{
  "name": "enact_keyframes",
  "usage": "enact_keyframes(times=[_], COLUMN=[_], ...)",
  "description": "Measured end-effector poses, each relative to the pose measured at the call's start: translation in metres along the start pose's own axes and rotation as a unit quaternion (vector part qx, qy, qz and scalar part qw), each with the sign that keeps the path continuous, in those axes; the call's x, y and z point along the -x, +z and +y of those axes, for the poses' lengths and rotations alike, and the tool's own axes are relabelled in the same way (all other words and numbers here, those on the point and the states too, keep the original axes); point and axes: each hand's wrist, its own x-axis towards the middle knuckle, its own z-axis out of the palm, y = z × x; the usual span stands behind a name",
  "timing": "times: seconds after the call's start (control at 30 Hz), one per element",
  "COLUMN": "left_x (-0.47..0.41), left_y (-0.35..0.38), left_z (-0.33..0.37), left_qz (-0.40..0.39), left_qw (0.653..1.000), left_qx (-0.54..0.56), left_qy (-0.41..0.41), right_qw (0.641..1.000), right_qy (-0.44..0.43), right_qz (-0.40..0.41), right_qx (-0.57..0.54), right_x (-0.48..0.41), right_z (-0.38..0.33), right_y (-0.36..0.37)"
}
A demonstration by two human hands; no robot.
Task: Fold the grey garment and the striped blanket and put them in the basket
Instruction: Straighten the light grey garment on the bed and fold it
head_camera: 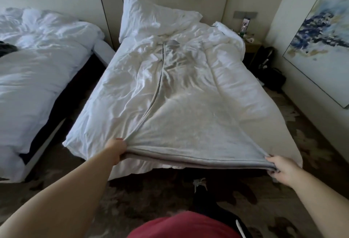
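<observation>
A pale grey blanket with a darker grey border lies spread lengthways over the white bed, reaching up toward the pillow. Its near edge hangs doubled at the foot of the bed. My left hand grips the near left corner of that edge. My right hand grips the near right corner. The edge is stretched taut between both hands, slightly lifted off the mattress. No basket is in view, and no stripes show on the fabric.
A white pillow leans on the headboard wall. A second bed with white bedding stands at the left across a narrow gap. At the right are a bedside table, dark bags on the floor and a wall painting.
</observation>
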Motion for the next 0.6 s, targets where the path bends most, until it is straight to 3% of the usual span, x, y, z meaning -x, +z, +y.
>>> enact_keyframes(times=[0.07,0.13,0.3,0.43,0.6], left_x=[0.001,-0.001,-0.008,-0.011,-0.019], left_y=[0.000,-0.001,-0.001,0.001,0.007], left_z=[-0.020,-0.038,-0.069,-0.073,-0.045], left_qz=[0.002,0.002,-0.012,0.017,0.028], left_qw=[0.990,0.983,0.997,0.997,0.985], left_qx=[-0.135,-0.179,-0.070,0.065,0.157], left_qy=[0.039,0.039,-0.038,-0.050,-0.069], right_qw=[0.999,0.998,0.998,0.998,0.980], right_qy=[0.023,0.027,0.050,0.025,0.040], right_qz=[-0.008,-0.010,0.012,0.060,0.032], right_qx=[0.031,0.055,0.035,-0.007,-0.191], right_x=[0.004,0.006,0.003,-0.006,-0.020], right_z=[0.021,0.036,0.048,0.045,0.013], right_y=[-0.004,-0.009,-0.015,-0.015,-0.004])
